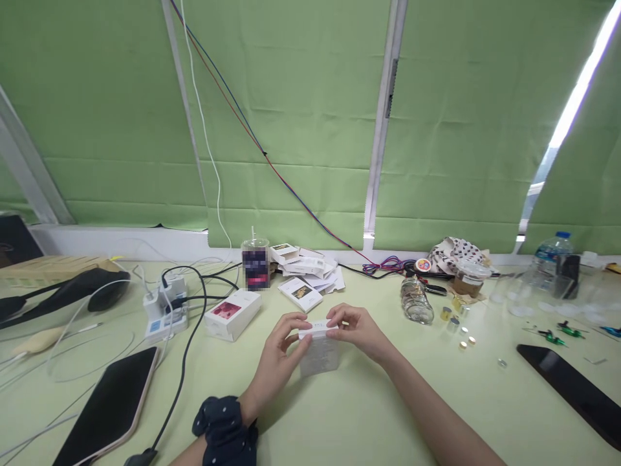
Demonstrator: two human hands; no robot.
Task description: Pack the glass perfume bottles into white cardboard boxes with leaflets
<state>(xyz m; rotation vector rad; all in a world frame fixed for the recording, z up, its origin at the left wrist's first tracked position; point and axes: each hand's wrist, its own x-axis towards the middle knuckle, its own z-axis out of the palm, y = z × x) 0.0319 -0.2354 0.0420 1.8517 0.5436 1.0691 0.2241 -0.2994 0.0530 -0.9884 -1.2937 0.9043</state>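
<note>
A small white cardboard box (319, 357) with faint print stands upright on the table in front of me. My left hand (284, 343), with a dark dotted scrunchie (227, 430) at its wrist, grips the box's upper left edge between thumb and fingers. From the other side my right hand (356, 330) pinches the upper right edge of the same box. The box's top faces me slightly, and its back is hidden. Just beyond lies a flat white box with a picture (301, 294). To the left rests another white box with a pink picture (233, 315).
A pile of white boxes and papers (310, 265) lies beside a plastic cup (255, 264). At left are a power strip (166, 317), cables and a tablet (109, 408). Right, there are stacked glass-like discs (416, 301), small metal caps (453, 323) and a black phone (570, 391).
</note>
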